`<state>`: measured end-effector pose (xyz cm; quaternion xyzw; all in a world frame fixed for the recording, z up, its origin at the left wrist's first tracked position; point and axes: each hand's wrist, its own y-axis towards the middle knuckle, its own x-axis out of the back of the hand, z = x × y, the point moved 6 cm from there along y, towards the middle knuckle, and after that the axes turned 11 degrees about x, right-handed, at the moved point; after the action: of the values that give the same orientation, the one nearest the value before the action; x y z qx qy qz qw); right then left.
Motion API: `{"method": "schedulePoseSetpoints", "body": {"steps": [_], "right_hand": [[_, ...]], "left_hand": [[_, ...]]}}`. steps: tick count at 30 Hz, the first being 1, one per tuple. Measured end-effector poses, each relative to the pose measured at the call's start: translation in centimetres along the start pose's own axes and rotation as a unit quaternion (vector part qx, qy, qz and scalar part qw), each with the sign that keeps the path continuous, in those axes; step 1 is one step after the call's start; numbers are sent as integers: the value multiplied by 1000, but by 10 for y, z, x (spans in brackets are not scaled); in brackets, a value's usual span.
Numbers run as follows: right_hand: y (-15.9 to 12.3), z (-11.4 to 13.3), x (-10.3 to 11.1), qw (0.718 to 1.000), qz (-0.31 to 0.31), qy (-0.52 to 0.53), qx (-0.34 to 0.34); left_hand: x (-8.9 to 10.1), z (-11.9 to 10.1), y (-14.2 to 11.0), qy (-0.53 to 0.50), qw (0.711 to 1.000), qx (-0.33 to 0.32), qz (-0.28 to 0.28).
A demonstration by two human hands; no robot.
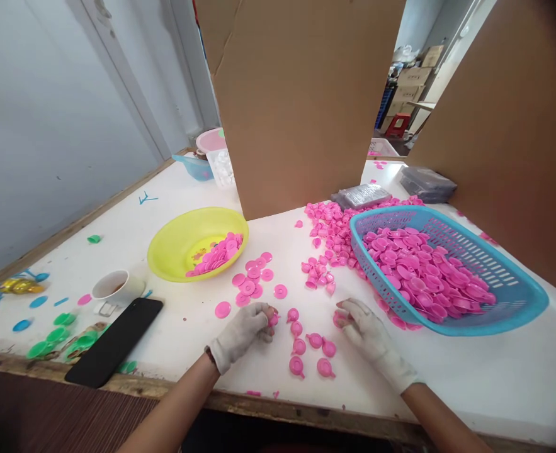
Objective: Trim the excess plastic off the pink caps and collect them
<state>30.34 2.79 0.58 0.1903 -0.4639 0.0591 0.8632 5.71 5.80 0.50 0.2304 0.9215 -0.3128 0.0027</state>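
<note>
White tabletop separates wooden edge from both hands, each pinching a pink piece.

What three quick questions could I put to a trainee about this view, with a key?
1. Multiple choice. Which container is nearest the right hand?
A) yellow bowl
B) blue basket
C) white cup

2. True or false: the left hand has its fingers on a small pink plastic piece.

3. Fill in: a flat black ____ lies on the left part of the white table.

Key: 1 B; 2 true; 3 phone.
</note>
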Motion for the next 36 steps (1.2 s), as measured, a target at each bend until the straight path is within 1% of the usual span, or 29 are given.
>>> {"method": "schedulePoseSetpoints", "body": {"steps": [1,3,5,7,9,10,11,13,14,15,16,18,20,22,24,27,29,31,33,34,36], "right_hand": [[6,-1,4,1000,-17,-8,-16],[22,-6,9,997,-49,-28,-60],[36,-13,8,992,-63,-23,-104],[46,-19,3,990,-61,11,-130],[49,-25,-3,985,-51,68,-149],[47,-29,-5,980,-47,110,-161],[44,-32,-8,970,-43,161,-176],[33,-38,-13,938,-31,270,-215],[27,-41,-15,923,-20,311,-227],[22,-43,-16,914,-9,332,-231],[18,-44,-16,916,6,333,-224],[17,-48,-13,941,21,281,-189],[24,-50,-7,971,5,188,-146],[38,-48,-1,989,-27,92,-113],[54,-42,1,994,-43,12,-98],[71,-32,0,993,-42,-60,-95],[71,-27,-2,993,-34,-73,-89],[62,-27,-4,995,-11,-56,-84],[51,-28,-5,997,17,-23,-74],[46,-29,-5,997,22,-7,-68],[40,-29,-1,999,4,3,-53]], "left_hand": [[-2,5,-3,38,999,-7,-16],[-8,16,-5,123,991,1,-52],[-12,23,-5,208,974,3,-95],[-12,21,-7,303,940,-37,-152],[-13,14,-11,390,896,-91,-192],[-13,12,-13,421,878,-105,-203],[-12,10,-14,445,866,-105,-205],[-12,7,-15,482,850,-84,-195],[-11,6,-15,501,841,-69,-190],[-11,4,-15,520,831,-53,-187],[-11,2,-15,537,822,-40,-187],[-12,-4,-14,554,808,-26,-197],[-16,-15,-10,553,803,-45,-216],[-26,-31,0,541,803,-89,-235],[-40,-49,17,523,804,-131,-250],[-59,-69,52,505,814,-139,-253],[-65,-76,73,500,820,-131,-246],[-65,-77,86,498,824,-124,-239],[-61,-73,89,497,828,-124,-228],[-60,-69,88,495,830,-133,-219],[-58,-62,81,489,832,-170,-197]]}}
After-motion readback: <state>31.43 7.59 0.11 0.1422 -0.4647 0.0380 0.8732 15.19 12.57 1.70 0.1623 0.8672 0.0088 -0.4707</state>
